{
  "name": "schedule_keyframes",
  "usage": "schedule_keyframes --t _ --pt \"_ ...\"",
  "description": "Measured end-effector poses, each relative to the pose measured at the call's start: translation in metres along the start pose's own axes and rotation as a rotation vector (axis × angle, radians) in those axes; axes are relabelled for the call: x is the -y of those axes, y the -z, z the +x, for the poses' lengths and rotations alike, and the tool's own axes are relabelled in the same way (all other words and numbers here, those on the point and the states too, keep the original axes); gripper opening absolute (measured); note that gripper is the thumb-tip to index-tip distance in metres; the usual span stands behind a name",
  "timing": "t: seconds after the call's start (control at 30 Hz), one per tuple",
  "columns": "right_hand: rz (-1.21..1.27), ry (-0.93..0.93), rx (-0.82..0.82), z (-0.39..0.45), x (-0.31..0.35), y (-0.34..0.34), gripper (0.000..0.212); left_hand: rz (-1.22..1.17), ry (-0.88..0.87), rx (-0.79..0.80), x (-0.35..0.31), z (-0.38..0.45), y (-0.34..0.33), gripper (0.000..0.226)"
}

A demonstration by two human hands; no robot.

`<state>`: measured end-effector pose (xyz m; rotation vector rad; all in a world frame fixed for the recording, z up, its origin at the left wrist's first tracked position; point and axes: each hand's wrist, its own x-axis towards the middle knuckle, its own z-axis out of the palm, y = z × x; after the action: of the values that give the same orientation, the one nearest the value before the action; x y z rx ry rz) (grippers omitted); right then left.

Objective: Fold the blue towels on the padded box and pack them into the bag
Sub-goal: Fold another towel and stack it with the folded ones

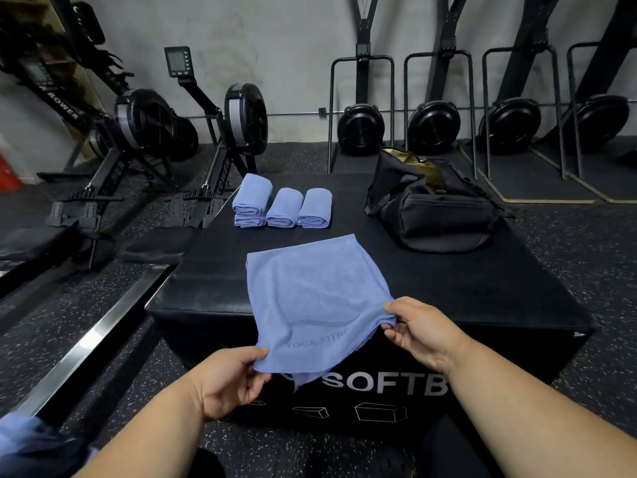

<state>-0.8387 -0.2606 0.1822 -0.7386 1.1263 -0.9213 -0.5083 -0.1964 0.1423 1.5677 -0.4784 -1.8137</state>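
Observation:
A blue towel (310, 298) lies partly unfolded on the black padded box (213, 291), its near edge hanging over the front. My left hand (231, 381) pinches the towel's near left corner. My right hand (420, 332) pinches its near right corner. Several folded blue towels (282, 207) sit in a row at the back of the box, the leftmost stacked on another. A black bag (437, 205) stands open at the back right of the box, with gold lining showing at its mouth.
Rowing machines (155, 132) stand on the speckled floor to the left, with a metal rail (86, 346) running toward me. More rowers (434, 125) are stored upright against the back wall. Blue cloth (31, 446) shows at the bottom left corner.

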Motion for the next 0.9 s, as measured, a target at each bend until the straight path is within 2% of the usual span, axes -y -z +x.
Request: schedule_keyframes --t 0.23,0.4,0.67,0.9 --pt "0.142 0.082 0.088 -0.009 0.01 -0.01 0.017 0.158 -0.037 -0.145 0.019 0.017 -0.021 0.019" --pt "0.15 0.111 0.081 -0.007 0.009 -0.011 0.018 0.208 -0.046 -0.085 0.023 0.029 -0.041 0.019" --pt "0.211 0.177 0.038 0.007 0.011 -0.004 0.017 0.08 0.041 0.057 0.023 0.032 -0.036 0.027" --pt "0.139 0.158 -0.015 0.012 0.012 0.008 0.017 -0.166 -0.041 -0.011 0.004 0.006 -0.016 0.024"
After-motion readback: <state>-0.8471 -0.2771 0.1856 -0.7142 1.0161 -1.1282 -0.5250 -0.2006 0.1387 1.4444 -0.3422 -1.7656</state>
